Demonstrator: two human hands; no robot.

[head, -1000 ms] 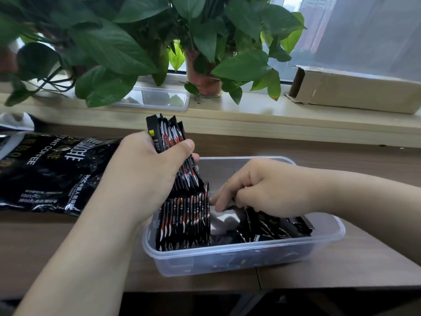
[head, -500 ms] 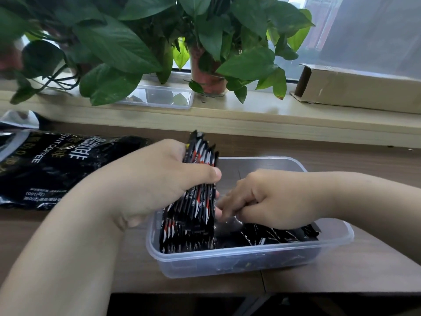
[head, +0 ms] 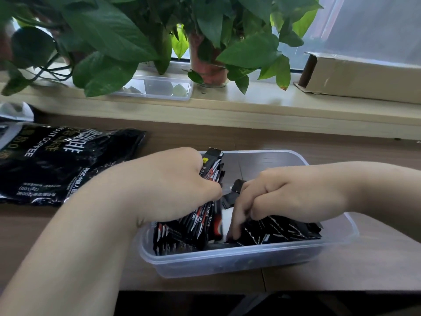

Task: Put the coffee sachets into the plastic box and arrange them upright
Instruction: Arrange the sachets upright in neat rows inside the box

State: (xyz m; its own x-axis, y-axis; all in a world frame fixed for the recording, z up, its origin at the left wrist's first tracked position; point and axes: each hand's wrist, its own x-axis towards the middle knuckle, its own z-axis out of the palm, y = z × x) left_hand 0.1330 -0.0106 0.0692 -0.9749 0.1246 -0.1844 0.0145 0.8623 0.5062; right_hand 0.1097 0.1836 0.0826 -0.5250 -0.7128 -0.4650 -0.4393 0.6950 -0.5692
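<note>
A clear plastic box stands on the wooden desk in front of me. Black coffee sachets with red and white print fill its left end, leaning on edge. More sachets lie flat at the right. My left hand grips a bundle of sachets and holds it down inside the box's left part. My right hand reaches into the box's middle with curled fingers among the flat sachets; what it holds is hidden.
A large black instant coffee bag lies on the desk to the left. Behind, on the windowsill, stand leafy potted plants, a clear plastic lid and a cardboard box. The desk's front edge runs just below the box.
My left hand has lowered its bundle of sachets from above the box down into the left end. My right hand has stayed in the box's middle.
</note>
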